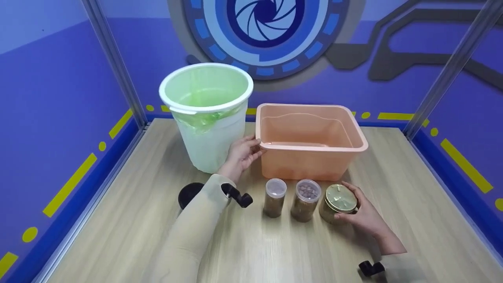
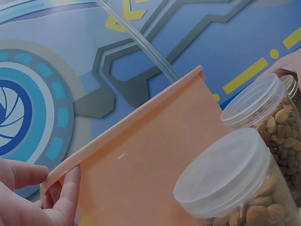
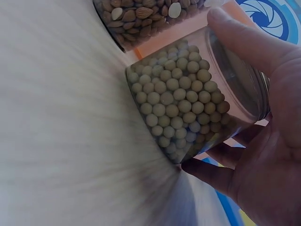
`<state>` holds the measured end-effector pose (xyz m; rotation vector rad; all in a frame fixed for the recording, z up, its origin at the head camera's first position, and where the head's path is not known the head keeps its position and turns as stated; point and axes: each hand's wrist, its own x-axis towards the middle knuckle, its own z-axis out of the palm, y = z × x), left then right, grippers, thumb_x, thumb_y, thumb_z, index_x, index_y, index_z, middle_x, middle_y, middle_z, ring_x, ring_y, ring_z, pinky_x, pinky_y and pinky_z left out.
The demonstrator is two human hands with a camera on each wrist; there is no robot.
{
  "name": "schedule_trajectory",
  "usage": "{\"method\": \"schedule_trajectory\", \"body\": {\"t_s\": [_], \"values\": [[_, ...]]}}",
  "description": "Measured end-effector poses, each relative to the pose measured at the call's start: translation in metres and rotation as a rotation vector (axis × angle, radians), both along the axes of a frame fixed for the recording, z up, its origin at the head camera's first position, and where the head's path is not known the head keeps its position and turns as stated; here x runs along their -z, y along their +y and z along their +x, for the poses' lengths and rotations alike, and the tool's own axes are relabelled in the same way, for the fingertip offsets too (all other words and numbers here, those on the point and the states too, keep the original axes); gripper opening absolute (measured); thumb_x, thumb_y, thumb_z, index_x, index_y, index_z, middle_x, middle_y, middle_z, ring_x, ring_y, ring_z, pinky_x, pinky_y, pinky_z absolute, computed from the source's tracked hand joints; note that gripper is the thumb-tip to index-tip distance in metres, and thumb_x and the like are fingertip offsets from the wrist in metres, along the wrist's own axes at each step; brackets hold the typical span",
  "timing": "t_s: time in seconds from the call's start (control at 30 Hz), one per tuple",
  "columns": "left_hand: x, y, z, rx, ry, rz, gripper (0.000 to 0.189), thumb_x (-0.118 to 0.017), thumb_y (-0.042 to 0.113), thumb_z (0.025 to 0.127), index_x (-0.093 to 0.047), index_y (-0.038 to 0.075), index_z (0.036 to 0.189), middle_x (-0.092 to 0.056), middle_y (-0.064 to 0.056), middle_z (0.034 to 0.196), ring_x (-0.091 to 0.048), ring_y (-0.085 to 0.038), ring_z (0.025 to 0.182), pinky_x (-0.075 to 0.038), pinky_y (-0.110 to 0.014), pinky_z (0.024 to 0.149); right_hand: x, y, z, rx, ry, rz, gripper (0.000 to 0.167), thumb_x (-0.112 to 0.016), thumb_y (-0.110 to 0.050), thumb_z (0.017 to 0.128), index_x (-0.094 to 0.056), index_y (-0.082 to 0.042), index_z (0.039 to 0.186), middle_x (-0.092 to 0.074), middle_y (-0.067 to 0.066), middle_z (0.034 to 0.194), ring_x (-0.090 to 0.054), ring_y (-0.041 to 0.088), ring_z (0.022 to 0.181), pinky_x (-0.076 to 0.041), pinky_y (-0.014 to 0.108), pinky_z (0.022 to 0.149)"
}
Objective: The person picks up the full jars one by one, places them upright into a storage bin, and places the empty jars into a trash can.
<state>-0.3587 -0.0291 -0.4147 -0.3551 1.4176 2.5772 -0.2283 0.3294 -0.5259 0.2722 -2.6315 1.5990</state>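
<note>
My left hand [image 1: 241, 153] pinches the front left corner of the rim of a pink plastic tub [image 1: 306, 162]. In the left wrist view, thumb and fingers close over the rim of the tub [image 2: 141, 155]. My right hand [image 1: 367, 216] grips a jar with a gold lid [image 1: 341, 197] around its side. Through the clear wall of this jar [image 3: 174, 96], round beige balls show in the right wrist view. Left of it stand two slimmer jars with translucent lids, a middle jar [image 1: 303, 206] and a left jar [image 1: 274, 202], both holding almond-like nuts.
A white bucket [image 1: 208, 145] with a green liner stands left of the tub, close behind my left hand. A round black object [image 1: 189, 193] is partly hidden by my left forearm. Blue patterned walls [image 1: 51, 118] enclose the wooden table [image 1: 118, 236].
</note>
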Motion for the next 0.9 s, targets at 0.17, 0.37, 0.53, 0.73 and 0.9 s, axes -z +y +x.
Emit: {"method": "schedule_trajectory", "body": {"t_s": [0.17, 0.37, 0.53, 0.73, 0.9], "values": [[0.003, -0.001, -0.001, 0.016, -0.005, -0.004, 0.048, -0.065, -0.002, 0.097, -0.057, 0.002, 0.145, -0.065, -0.021, 0.136, -0.068, -0.031, 0.117, -0.065, -0.034, 0.090, 0.001, 0.001, 0.001, -0.004, 0.008, -0.012, 0.103, -0.093, -0.005, 0.070, -0.037, -0.010, 0.156, -0.047, 0.017, 0.154, -0.044, -0.014, 0.122, -0.035, 0.003, 0.100], [0.003, -0.002, -0.002, 0.016, 0.005, 0.015, 0.049, -0.064, -0.003, 0.098, -0.055, 0.001, 0.146, -0.063, -0.023, 0.140, -0.065, -0.034, 0.125, -0.065, -0.033, 0.088, -0.003, 0.001, 0.001, 0.015, 0.005, 0.019, 0.097, -0.092, -0.009, 0.074, -0.038, -0.006, 0.154, -0.046, 0.018, 0.154, -0.041, -0.016, 0.121, -0.033, 0.002, 0.100], [0.005, -0.001, -0.003, 0.017, 0.004, 0.023, 0.050, -0.062, -0.004, 0.098, -0.053, 0.000, 0.147, -0.062, -0.023, 0.140, -0.061, -0.036, 0.130, -0.065, -0.032, 0.087, -0.004, 0.001, 0.001, 0.032, 0.002, 0.044, 0.095, -0.092, -0.011, 0.075, -0.039, -0.004, 0.153, -0.049, 0.019, 0.152, -0.042, -0.017, 0.119, -0.033, 0.002, 0.100], [0.006, -0.001, -0.002, 0.015, 0.018, 0.036, 0.049, -0.060, -0.005, 0.099, -0.053, -0.001, 0.147, -0.061, -0.025, 0.141, -0.058, -0.038, 0.133, -0.065, -0.033, 0.088, -0.012, 0.005, 0.002, 0.045, 0.018, 0.053, 0.092, -0.090, -0.011, 0.078, -0.039, -0.002, 0.153, -0.049, 0.020, 0.152, -0.042, -0.018, 0.118, -0.034, 0.000, 0.098], [0.007, 0.000, -0.003, 0.010, 0.014, 0.018, 0.047, -0.061, -0.004, 0.099, -0.055, 0.001, 0.146, -0.063, -0.023, 0.139, -0.066, -0.033, 0.122, -0.065, -0.033, 0.088, -0.039, 0.010, 0.004, 0.056, 0.021, 0.114, 0.091, -0.088, -0.018, 0.082, -0.037, -0.002, 0.155, -0.052, 0.020, 0.149, -0.046, -0.011, 0.118, -0.039, 0.004, 0.095]]}}
